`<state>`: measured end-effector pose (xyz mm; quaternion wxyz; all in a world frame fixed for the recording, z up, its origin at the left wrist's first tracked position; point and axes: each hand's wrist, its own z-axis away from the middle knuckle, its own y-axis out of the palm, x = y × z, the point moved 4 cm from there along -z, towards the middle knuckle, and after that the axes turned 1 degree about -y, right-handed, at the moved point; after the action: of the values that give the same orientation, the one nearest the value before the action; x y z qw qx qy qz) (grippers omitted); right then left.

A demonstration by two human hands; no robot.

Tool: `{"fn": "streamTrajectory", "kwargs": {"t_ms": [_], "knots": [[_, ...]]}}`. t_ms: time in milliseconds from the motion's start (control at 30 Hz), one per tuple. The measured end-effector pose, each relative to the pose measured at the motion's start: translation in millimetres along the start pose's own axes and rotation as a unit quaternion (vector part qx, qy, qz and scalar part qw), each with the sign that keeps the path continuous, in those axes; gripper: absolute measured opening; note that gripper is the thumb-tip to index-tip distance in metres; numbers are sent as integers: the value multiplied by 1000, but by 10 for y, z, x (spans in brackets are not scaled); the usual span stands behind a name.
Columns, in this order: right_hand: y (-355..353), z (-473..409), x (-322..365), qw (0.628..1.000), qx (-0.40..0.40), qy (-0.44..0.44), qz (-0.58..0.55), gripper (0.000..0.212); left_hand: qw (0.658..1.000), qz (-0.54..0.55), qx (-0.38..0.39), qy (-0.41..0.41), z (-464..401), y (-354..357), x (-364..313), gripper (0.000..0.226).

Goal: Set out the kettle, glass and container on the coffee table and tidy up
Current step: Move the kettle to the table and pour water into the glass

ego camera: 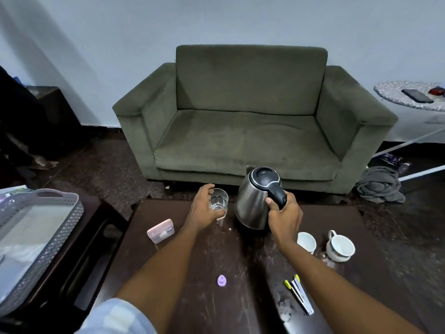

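A steel kettle (251, 201) with a black lid and handle stands on the dark coffee table (204, 297) near its far edge. My right hand (285, 218) is wrapped around the kettle's handle. Left of it, a clear glass (219, 202) sits on the table with my left hand (204, 210) gripping its side. A small pink-lidded container (160, 230) lies flat on the table, left of my left forearm and apart from both hands.
Two white cups (306, 242) (340, 247) stand right of my right arm. Pens (299, 294) and a purple cap (221, 280) lie nearer me. A grey basket tray (60, 239) rests on a side table at left. A green sofa (248, 126) faces me.
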<state>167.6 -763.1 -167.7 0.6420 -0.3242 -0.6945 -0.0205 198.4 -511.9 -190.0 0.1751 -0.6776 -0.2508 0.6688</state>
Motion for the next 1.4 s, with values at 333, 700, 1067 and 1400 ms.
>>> {"fn": "streamTrajectory", "kwargs": {"t_ms": [333,700,1067,1400], "knots": [[-222,566,-376,998,-62,-20,-5,34,1000,-15,-1,2,443,249,184,89],[-312,514,-449,1000,-7,25,7,35,999,-38,29,-26,580,332,263,86],[-315,404,-645,996,-78,-22,-43,53,995,-76,29,-55,306,400,313,99],[-627,-117,26,985,16,-169,13,61,996,-45,71,-42,295,376,266,97]]}}
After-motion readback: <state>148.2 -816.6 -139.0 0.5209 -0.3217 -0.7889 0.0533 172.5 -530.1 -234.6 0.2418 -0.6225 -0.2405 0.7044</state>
